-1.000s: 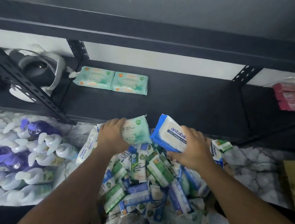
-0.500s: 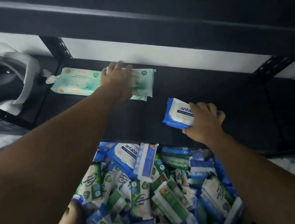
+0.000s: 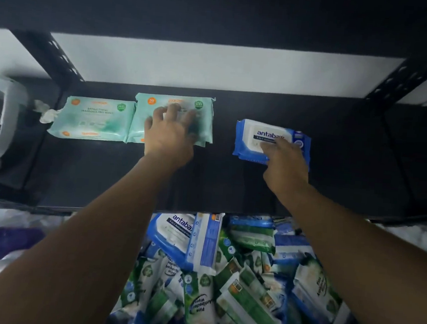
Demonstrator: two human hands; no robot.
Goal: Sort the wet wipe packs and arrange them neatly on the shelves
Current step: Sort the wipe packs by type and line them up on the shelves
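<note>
Shelf: a black metal shelf [image 3: 231, 184] against a pale wall, dimly lit, with perforated uprights [image 3: 66, 61] at either side.
Mint packs: one mint pack [image 3: 94, 119] lies flat at the back left. A second mint pack [image 3: 203, 119] touches its right edge and seems to sit on another of its kind, slightly higher and skewed.
Left hand: the left hand [image 3: 169, 134] lies on the second mint pack with fingers spread nearly straight, pressing and gripping nothing.
Blue pack: a blue pack [image 3: 253, 139] lies flat on the shelf, well apart from the mint ones.
Right hand: the right hand [image 3: 284, 163] covers the blue pack's near right corner with fingers lightly bent. The thumb is hidden, so I cannot tell whether it pinches.
Pile: the unsorted pile [image 3: 223, 279] of blue and green packs lies below the shelf's front edge.
Clutter: a crumpled tissue [image 3: 47, 113] touches the first mint pack's left end.
Risk, mint: the film looks slick, so a sideways push could probably slide the top pack off its mate or shove the neighbour into the tissue.
Risk, blue: lifting the hand at an angle could likely twist the pack and spoil the row.
Risk, arms: both forearms cross the pile, and drawing back low could knock packs off it.
</note>
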